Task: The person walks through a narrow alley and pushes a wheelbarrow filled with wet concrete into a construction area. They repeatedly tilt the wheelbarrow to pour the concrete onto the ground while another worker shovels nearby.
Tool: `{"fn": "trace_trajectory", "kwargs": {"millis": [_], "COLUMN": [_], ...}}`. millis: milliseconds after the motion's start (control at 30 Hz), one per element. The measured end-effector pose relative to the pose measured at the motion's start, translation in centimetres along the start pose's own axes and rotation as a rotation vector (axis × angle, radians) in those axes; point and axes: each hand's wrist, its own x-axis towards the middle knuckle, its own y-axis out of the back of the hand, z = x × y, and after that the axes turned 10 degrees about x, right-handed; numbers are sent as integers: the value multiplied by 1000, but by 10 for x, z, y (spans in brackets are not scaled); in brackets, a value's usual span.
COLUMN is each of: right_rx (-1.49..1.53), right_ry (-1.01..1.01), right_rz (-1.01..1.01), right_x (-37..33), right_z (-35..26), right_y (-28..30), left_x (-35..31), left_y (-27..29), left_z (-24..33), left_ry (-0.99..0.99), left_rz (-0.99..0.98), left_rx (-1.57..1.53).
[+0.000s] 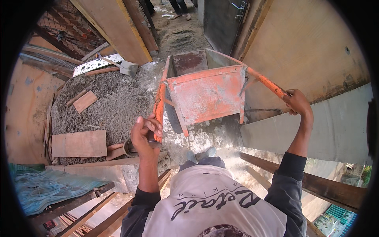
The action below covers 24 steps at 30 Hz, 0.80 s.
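In front of me stands an orange metal wheelbarrow (207, 96), scuffed and streaked with grey, its tray rusty brown inside. My right hand (297, 102) is closed around the end of its right handle (268, 82), with that arm stretched out to the side. Nearer to my body, my left hand (145, 132) is curled loosely about the left handle (158, 106) close to its open tube end. The thumb of that hand points up, off the handle. The wheel is hidden, and two legs show below the tray.
Gravel (114, 106) lies to the left with a shovel (128, 68) and plywood pieces (79, 143) on it. Tall boards (114, 23) and a plywood wall (308, 47) flank the passage. A dark door (224, 25) and a person's legs (178, 6) show ahead.
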Motion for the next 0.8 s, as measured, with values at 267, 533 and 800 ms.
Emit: {"fn": "trace_trajectory", "kwargs": {"millis": [267,533,800], "right_rx": [139,178,173], "right_ry": [-136,-77,86], "right_rz": [105,173,231], "right_x": [-74,-119,-85], "right_z": [55,96,98], "right_y": [4,-8,-4], "left_x": [-91,-145,-149], "left_y": [1,12,3], "left_z": [10,16,3], "left_ry": [-33,-27,-180], "left_rz": [-143,-201,-172], "left_rx": [244,263,264]}}
